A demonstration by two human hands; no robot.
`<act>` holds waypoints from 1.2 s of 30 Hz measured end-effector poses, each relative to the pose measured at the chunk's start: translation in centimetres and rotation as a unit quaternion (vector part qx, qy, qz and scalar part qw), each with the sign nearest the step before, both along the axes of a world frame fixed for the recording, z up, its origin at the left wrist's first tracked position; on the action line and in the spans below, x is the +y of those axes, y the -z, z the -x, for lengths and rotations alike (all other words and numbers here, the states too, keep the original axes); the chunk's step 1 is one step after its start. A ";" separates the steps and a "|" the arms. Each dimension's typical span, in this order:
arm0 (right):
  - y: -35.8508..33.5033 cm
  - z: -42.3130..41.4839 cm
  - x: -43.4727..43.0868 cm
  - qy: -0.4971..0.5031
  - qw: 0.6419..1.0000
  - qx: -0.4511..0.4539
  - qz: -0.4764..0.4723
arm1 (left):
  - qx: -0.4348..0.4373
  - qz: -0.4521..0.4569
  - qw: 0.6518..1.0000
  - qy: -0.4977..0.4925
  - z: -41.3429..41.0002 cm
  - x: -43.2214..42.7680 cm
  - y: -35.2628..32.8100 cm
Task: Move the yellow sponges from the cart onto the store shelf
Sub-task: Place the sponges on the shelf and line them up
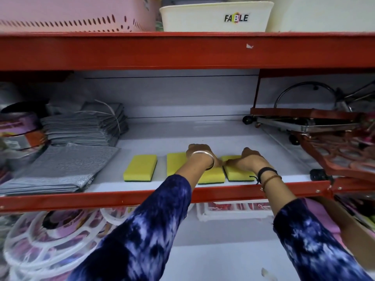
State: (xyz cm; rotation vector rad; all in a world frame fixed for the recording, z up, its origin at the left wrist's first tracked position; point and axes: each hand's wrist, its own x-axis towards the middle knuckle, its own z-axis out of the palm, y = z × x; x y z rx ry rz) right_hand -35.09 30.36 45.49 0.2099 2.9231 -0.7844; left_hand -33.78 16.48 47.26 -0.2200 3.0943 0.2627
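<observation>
Several yellow sponges with dark green undersides lie in a row on the white shelf [203,134] behind its red front rail. The leftmost sponge [140,167] lies free, and the second sponge [175,162] is partly hidden by my left wrist. My left hand [199,153], with a metal bangle, lies on the third sponge [212,176], fingers curled over its far end. My right hand [251,157] grips the fourth sponge [239,173] the same way. The two hands almost touch. The cart is out of view.
Stacks of grey mesh cloths [81,128] fill the shelf's left side. Red metal racks with small wheels [304,122] crowd the right. Above, a pink basket [71,13] and a white tub [215,17] stand. White plastic items lie below, and a brown box [349,224] is at the lower right.
</observation>
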 end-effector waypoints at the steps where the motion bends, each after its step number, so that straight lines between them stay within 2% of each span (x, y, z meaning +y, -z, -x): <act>1: 0.0 0.0 0.1 -0.002 1.000 0.002 0.000 | 0.007 0.003 1.000 0.005 0.0 -0.2 0.0; 5: -0.1 0.1 0.7 -0.034 0.999 0.018 -0.020 | 0.023 0.001 0.999 0.049 -0.2 -1.3 -0.4; 8: -0.3 -0.7 1.1 -0.080 0.996 0.027 -0.036 | -0.003 0.012 0.994 0.111 -0.6 -2.1 -0.1; 13: 0.0 -2.0 1.3 -0.109 0.993 0.040 -0.018 | -0.003 0.017 0.987 0.161 -2.0 -2.8 1.0; 21: 0.0 -3.7 1.2 -0.111 0.993 0.035 -0.006 | 0.015 -0.010 0.985 0.170 -3.6 -3.3 1.8; 32: 0.7 -4.9 0.3 -0.084 0.994 0.048 -0.044 | 0.022 0.032 0.981 0.192 -4.0 -2.9 2.6; 36: 0.6 -5.6 0.2 -0.071 0.995 0.058 -0.035 | 0.071 -0.038 0.980 0.183 -4.0 -4.7 2.1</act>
